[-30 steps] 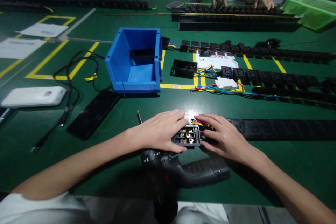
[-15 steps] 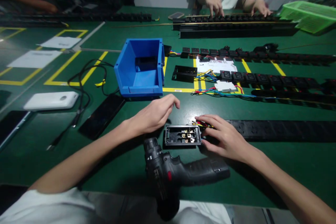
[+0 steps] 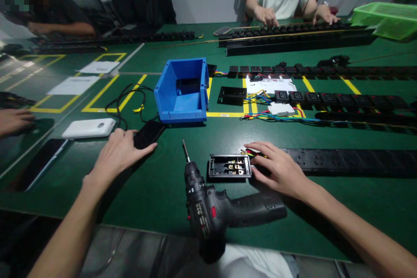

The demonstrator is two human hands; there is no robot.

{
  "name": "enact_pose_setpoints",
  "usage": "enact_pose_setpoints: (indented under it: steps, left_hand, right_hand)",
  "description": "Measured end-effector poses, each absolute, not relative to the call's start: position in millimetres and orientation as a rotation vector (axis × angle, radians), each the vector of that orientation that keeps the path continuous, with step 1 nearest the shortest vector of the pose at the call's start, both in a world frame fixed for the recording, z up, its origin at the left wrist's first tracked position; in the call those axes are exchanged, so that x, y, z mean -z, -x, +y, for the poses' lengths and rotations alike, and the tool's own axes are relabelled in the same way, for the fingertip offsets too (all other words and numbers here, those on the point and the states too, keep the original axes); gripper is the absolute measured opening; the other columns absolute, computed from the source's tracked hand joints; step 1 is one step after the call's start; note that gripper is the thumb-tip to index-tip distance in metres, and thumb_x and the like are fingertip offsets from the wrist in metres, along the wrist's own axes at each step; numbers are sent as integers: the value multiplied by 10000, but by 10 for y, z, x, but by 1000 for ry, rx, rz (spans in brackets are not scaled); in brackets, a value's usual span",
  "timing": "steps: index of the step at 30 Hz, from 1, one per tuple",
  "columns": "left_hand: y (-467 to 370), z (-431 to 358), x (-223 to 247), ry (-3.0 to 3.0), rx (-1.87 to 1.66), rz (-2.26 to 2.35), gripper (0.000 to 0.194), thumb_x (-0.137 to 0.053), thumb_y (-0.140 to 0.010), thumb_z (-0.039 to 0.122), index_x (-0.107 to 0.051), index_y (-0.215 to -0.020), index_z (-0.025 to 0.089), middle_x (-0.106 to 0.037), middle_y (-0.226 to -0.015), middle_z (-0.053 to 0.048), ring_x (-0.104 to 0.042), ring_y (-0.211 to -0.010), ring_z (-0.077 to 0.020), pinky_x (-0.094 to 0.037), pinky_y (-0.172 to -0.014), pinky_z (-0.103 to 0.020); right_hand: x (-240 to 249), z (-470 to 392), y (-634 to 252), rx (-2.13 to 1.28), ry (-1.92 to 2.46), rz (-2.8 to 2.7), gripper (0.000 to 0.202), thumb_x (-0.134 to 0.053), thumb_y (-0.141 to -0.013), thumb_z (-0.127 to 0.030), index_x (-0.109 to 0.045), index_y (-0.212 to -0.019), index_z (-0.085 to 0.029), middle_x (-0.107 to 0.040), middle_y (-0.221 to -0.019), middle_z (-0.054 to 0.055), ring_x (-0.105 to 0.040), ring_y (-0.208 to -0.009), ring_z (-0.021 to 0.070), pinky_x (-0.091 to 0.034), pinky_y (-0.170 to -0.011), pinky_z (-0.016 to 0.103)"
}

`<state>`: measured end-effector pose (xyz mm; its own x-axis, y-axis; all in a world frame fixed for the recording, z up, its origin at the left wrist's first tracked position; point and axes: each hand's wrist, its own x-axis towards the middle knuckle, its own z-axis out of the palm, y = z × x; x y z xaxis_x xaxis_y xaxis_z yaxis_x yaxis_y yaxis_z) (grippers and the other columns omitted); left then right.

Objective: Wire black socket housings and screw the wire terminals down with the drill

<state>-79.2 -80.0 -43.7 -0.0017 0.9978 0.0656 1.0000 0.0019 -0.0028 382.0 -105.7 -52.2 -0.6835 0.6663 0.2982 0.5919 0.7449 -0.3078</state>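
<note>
My left hand (image 3: 119, 150) lies over the lower part of a black phone (image 3: 150, 134) on the table, thumb spread to the right and the other fingertips partly hidden. My right hand (image 3: 276, 167) curls around coloured wires (image 3: 256, 153) at the right end of a small open black housing (image 3: 219, 166) with brass contacts inside. Those wires lie between the housing and a long black power strip (image 3: 345, 161). A cordless drill (image 3: 208, 213) with a bit fitted rests on its side in front of the housing.
A blue bin (image 3: 184, 116) holding a black part stands behind the housing. More socket strips (image 3: 329, 99) with loose wires lie at right. To the left are a white power bank (image 3: 87, 128), another phone (image 3: 44, 163) and a black cable (image 3: 115, 100). Co-workers sit across and at far left.
My left hand has swung left from beside the housing to the black phone. The drill bit now shows. My right hand stays at the wires; the view has shifted slightly left.
</note>
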Motion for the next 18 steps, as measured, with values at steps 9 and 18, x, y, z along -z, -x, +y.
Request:
enact_pose_setpoints:
  steps: [9,18]
  left_hand:
    - [906,-637,509,2244,86,-2273,639,-560,-749,715,-563,-966,113,-440,-800,-50,-541,-833,-293,-398,-668,-368]
    - [880,-662,513,2238,153,-2283,648,-620,-719,661,-586,-1022,89,-444,-747,-31,-537,-848,-302,-381,-705,-377]
  right_hand:
    - [520,-1057,-3826,-262,970,-2543,142,-525,-900,-255,-614,-939,-153,-470,-1370,76,-444,-1240,226,-456,-1012,432]
    - [523,-1061,-3821,-254,963,-2554,129,-531,-899,-253,-608,-923,-152,-474,-1367,76,-450,-1232,226,-454,-1015,433]
